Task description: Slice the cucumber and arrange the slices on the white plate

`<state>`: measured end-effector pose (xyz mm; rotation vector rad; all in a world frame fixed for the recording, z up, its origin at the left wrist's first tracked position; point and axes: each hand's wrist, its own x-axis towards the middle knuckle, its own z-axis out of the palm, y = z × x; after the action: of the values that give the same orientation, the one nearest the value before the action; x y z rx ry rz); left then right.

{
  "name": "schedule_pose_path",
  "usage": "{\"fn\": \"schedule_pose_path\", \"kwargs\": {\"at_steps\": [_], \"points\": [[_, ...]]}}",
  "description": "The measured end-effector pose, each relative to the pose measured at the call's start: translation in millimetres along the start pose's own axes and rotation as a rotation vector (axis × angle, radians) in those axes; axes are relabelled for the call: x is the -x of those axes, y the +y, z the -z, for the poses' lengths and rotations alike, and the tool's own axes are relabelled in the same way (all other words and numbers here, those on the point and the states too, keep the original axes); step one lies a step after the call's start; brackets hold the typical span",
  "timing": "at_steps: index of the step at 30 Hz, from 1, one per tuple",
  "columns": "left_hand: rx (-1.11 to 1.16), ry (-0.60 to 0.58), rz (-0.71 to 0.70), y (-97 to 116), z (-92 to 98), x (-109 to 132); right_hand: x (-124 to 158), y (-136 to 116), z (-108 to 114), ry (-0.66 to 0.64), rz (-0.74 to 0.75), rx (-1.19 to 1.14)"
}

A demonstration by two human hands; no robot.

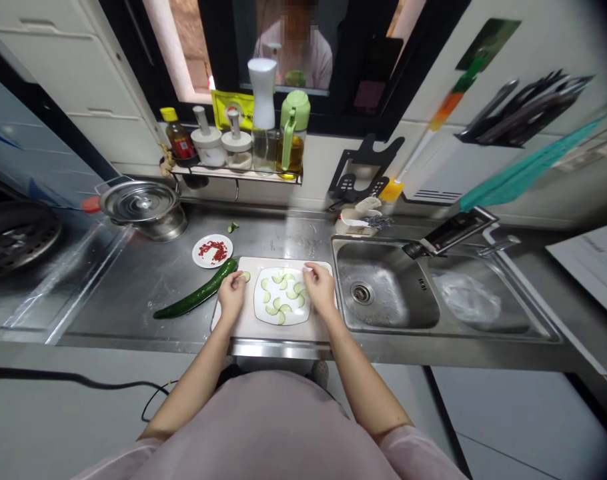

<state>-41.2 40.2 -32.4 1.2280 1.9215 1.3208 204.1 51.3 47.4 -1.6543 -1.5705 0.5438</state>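
- Plate point(297, 317) lies flat on the cutting board point(242, 321), between both hands, presumably for even reach; it bears pinwheels of cucumber slices point(279, 310);
- Left hand point(232, 293): fingers curled beside a round slice point(246, 276); cannot tell whether gripping;
- Right hand point(319, 287): fingers curled at plate's right edge, perhaps steadying; closure unclear;
- Cucumber point(196, 299) lies left, seemingly kept clear of the plate.

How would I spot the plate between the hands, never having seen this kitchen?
Find the sink in the steel counter. Left of it lies a pale cutting board bearing a white squarish plate. Its green slices set it apart from the smaller, round plate of red bits.
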Motion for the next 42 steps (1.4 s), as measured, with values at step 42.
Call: {"fn": "schedule_pose_path", "kwargs": {"at_steps": [42], "points": [[-0.743,-0.202,0.002,18.2,-8.9,-1.9,74.2,68.8,31.1,-0.025,-0.173,-0.178]]}}
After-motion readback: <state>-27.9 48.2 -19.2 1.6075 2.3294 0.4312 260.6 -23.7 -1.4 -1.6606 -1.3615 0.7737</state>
